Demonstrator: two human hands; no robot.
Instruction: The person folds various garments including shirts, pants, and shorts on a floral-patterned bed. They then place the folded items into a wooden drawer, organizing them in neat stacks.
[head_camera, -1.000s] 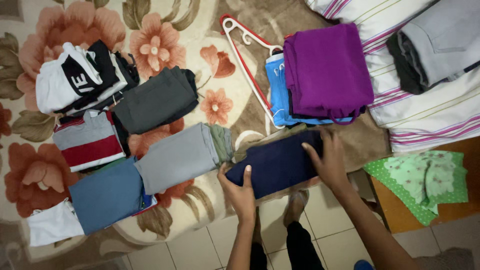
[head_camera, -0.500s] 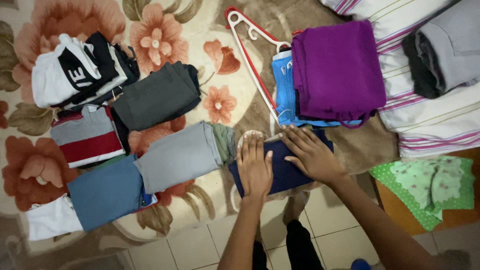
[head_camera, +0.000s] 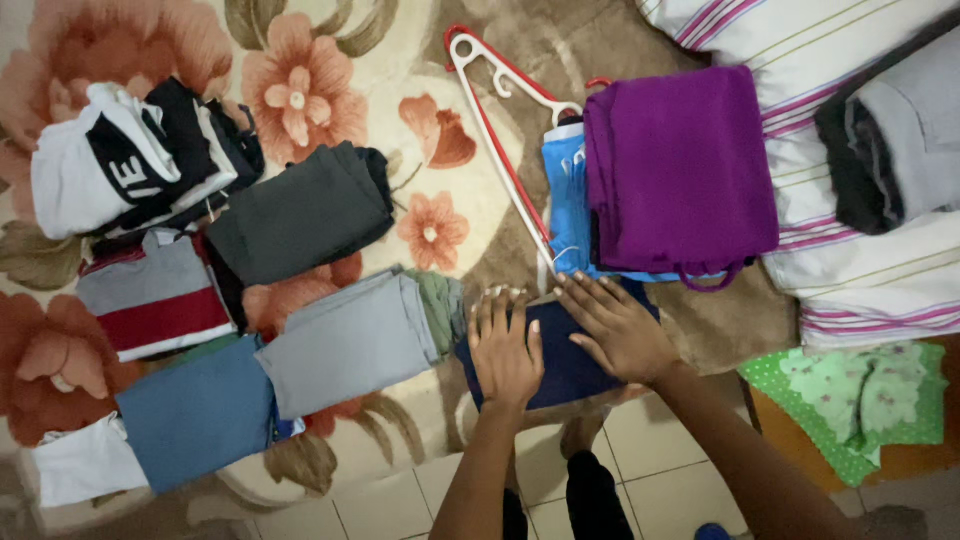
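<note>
Navy folded garment (head_camera: 570, 365) lies under two flat, open hands, left (head_camera: 503, 345) and right (head_camera: 620, 328), grasping nothing; both hands partly hide it.

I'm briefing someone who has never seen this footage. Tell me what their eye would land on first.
First, both hands pressed flat on a folded navy garment at the bed's near edge: the left hand beside the right hand. Next, the bright purple folded cloth just above them, lying on a blue garment beside a red and white hanger. To the left, folded clothes lie in rows on the floral blanket.
</note>
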